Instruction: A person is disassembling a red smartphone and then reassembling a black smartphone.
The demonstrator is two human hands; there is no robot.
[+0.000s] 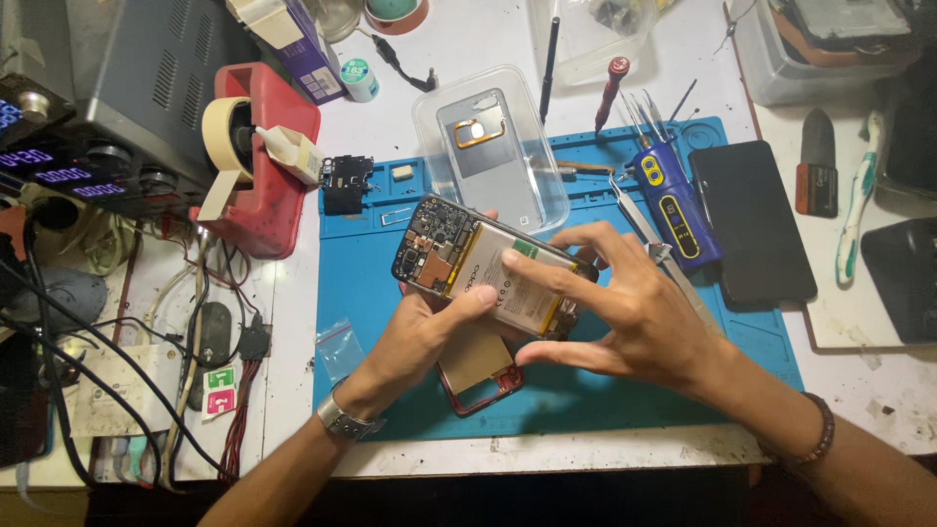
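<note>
Your left hand (420, 337) cradles the opened phone (488, 268) from below, fingers wrapped under its body and thumb pressed on the battery (508, 283) from the near side. Your right hand (634, 312) comes at the phone from the right, fingers spread: the forefinger lies across the battery's face and the other fingers curl over the phone's far edge, so both hands grip the one device. The phone is tilted, its exposed circuit board toward the upper left, and it is held above the blue work mat (390, 293), near the mat's middle.

Just under the phone, on the mat, lies a red-rimmed phone case (483, 381) with a tan sheet on it. Beyond the phone, at the mat's far edge, a clear plastic tray (488, 141) holds a grey back cover. To the right of the phone, a blue tool (673, 200) and a dark phone (752, 220) lie on the mat's right side. Left of the mat stands a red tape dispenser (259, 161), and a small plastic bag (339, 342) lies on the mat's left edge.
</note>
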